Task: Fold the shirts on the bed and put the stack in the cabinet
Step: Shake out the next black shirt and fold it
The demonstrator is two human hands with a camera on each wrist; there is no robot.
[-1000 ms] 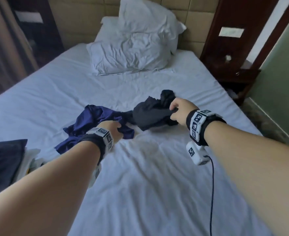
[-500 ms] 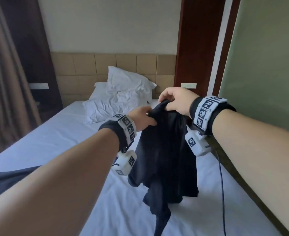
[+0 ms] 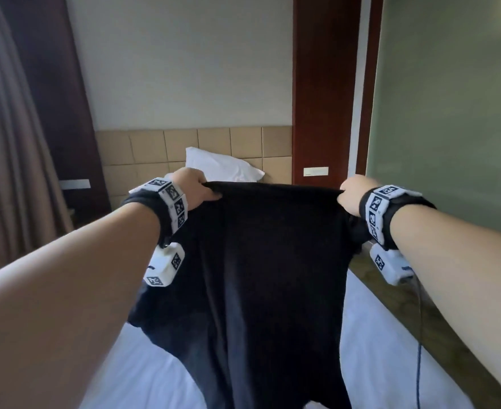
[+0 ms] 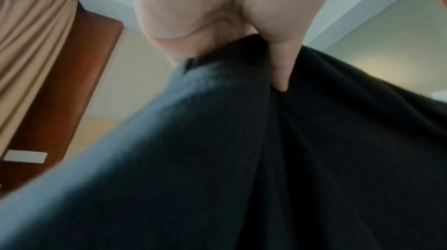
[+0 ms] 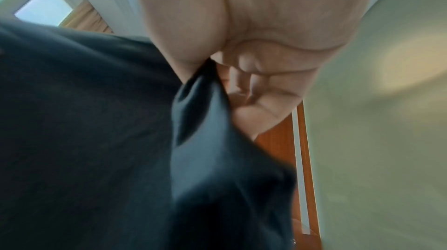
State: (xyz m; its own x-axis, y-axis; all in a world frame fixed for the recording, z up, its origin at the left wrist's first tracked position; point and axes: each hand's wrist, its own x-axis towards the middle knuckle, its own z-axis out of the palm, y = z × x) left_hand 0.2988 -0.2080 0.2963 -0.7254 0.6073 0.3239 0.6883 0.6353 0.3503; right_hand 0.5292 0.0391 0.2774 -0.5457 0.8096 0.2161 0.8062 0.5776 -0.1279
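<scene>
Both hands, left hand [image 3: 194,187] and right hand [image 3: 354,192], now pinch the black shirt [image 3: 270,261] stretched wide across mid-frame, no longer bunched. Judging by this, it is ready to lay on the bed [image 3: 391,364] for folding.

A tan tiled headboard [image 3: 214,146] backs a white pillow [image 3: 219,166], brown curtain [image 3: 4,172] at left.

My left hand [image 4: 225,24] pinches the edge of the black shirt [image 4: 241,158], with my thumb [image 4: 280,66] pressed on the cloth. The shirt hangs down below my hand in long folds. To the left of my hand are a brown curtain [image 4: 29,34] and a wooden panel [image 4: 72,82].
</scene>
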